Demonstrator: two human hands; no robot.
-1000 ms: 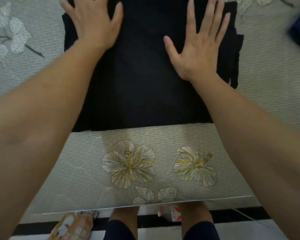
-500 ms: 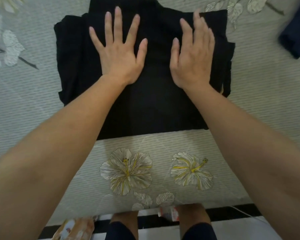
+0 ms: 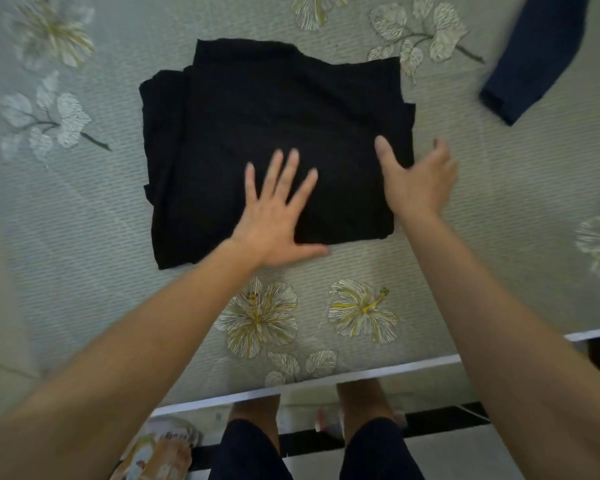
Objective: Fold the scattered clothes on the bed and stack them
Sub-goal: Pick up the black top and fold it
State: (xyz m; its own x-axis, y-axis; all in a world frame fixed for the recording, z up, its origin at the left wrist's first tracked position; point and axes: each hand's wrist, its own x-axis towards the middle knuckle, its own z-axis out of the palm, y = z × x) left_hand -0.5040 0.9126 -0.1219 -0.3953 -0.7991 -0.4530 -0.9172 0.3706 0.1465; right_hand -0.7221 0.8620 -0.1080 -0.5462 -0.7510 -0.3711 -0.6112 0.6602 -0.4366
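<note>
**Head view: black garment folded, navy piece not yet done**

Head view shows me a black garment (image 3: 281,133) lying on the bed (image 3: 84,220) a little above the centre of the frame. It is folded into a rough rectangle. Some uneven layers peek out along its left side and at its top edge, so I judge the fold done but not yet squared.

My left hand (image 3: 278,216) lies flat on the lower middle of that garment. The fingers are straight and spread, and the thumb runs along the near edge where cloth meets sheet. It presses and grips nothing.

My right hand (image 3: 418,181) straddles the garment's right edge. Its thumb is stretched out on the cloth, while the fingers lie loosely bent beyond the edge, over the sheet. The hand is slightly blurred, but I see no pinch, so I read it as released.

As for progress, one piece looks nearly finished. A navy garment (image 3: 530,60) lies in the upper right of the frame, well apart from both hands. It looks roughly rolled or bunched, though it runs out of the frame, so I cannot say more. No stack shows in this view, so stacking is not yet done. Other clothes may lie outside the frame.

At the bottom left of the frame, a printed packet (image 3: 156,455) sits on the floor beside my legs.
</note>
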